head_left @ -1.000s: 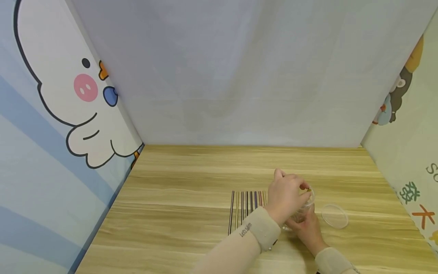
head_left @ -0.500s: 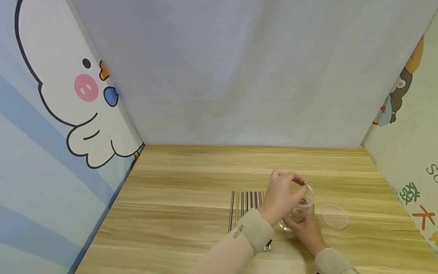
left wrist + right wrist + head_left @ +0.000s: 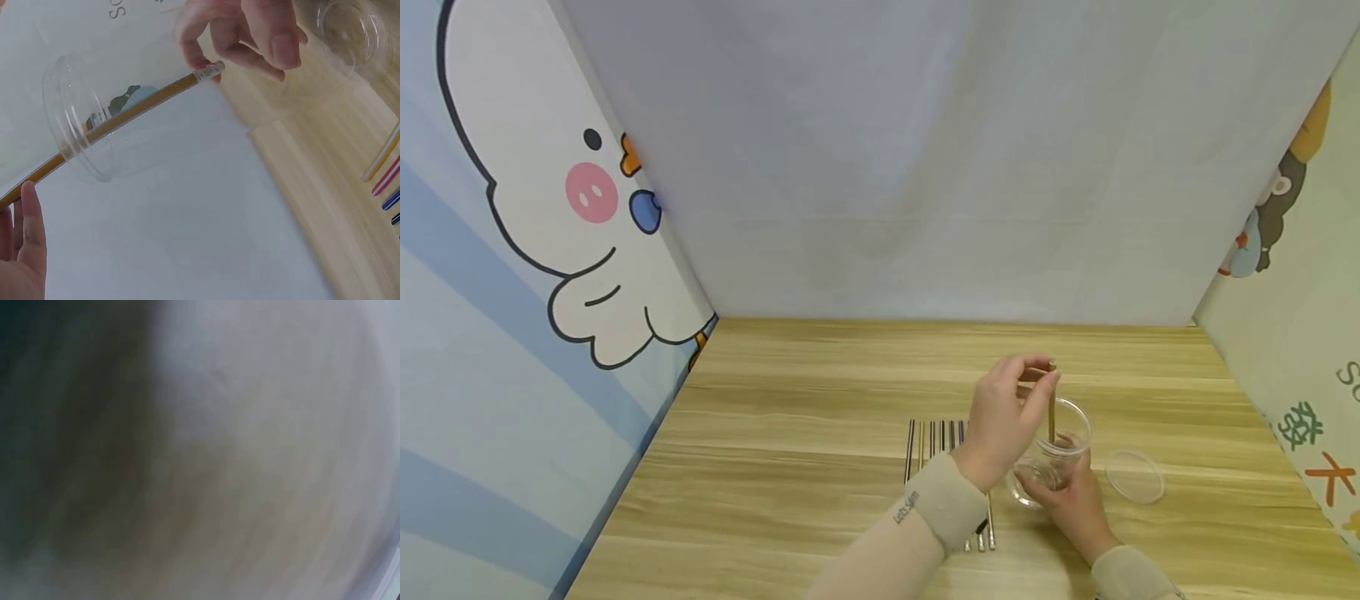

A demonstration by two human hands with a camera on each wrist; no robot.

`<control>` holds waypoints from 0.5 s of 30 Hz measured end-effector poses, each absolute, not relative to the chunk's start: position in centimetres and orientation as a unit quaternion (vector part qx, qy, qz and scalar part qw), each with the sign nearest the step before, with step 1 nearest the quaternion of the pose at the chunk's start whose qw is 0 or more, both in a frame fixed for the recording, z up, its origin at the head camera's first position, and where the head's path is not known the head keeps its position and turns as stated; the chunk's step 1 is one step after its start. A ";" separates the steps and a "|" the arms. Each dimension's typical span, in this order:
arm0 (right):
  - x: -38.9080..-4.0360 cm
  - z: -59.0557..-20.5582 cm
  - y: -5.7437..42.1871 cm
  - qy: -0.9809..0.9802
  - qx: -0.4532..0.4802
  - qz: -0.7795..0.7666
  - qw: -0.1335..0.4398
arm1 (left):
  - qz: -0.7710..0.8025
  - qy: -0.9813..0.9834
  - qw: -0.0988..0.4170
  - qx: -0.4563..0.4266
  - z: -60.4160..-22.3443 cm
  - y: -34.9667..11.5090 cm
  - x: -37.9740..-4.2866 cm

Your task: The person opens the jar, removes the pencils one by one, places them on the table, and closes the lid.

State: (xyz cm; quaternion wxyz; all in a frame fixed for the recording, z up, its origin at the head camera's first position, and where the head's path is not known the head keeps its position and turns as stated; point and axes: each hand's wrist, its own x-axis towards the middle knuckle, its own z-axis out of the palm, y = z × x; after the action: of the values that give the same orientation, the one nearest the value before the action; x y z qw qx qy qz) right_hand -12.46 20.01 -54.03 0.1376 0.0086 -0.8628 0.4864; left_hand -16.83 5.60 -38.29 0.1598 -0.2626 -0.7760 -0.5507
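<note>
In the head view, my left hand (image 3: 1003, 421) pinches the upper end of a yellow pencil (image 3: 1052, 417) with fingertips and thumb. The pencil stands nearly upright through the mouth of a clear plastic jar (image 3: 1077, 414). In the left wrist view, the pencil's eraser end (image 3: 211, 70) lies within the jar, and the left thumb (image 3: 32, 215) presses against the other end. My right hand (image 3: 1078, 500) grips the jar low on its side, fingers curled round the wall. The right wrist view is too blurred to make out the hand.
A row of several pencils (image 3: 942, 433) lies left of the jar, partly covered by the left forearm. A clear round lid (image 3: 1135, 477) rests on the wooden table (image 3: 820, 392) to the jar's right. Fabric walls (image 3: 887, 167) enclose the table's back and sides.
My left hand has risen and shifted left from the jar's rim, and a long stretch of the pencil now shows above it. The right hand keeps its grip on the jar.
</note>
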 end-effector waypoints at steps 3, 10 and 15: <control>-12.5 -54.0 20.0 -0.864 0.007 0.484 0.139 | -0.564 -0.755 0.190 -0.275 -37.6 5.2 -16.9; -12.5 -54.2 20.0 -0.862 0.004 0.490 0.126 | -0.579 -0.707 0.261 -0.309 -36.1 4.3 -17.2; -12.5 -54.2 20.1 -0.857 0.004 0.502 0.118 | -0.599 -0.685 0.275 -0.309 -35.1 3.6 -17.1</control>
State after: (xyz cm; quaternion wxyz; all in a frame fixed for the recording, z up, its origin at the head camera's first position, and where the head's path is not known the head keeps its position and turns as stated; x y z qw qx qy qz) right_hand -12.53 20.07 -54.20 0.1178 0.0040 -0.8571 0.5015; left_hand -17.12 3.61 -35.14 0.2746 -0.3093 -0.6852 -0.5995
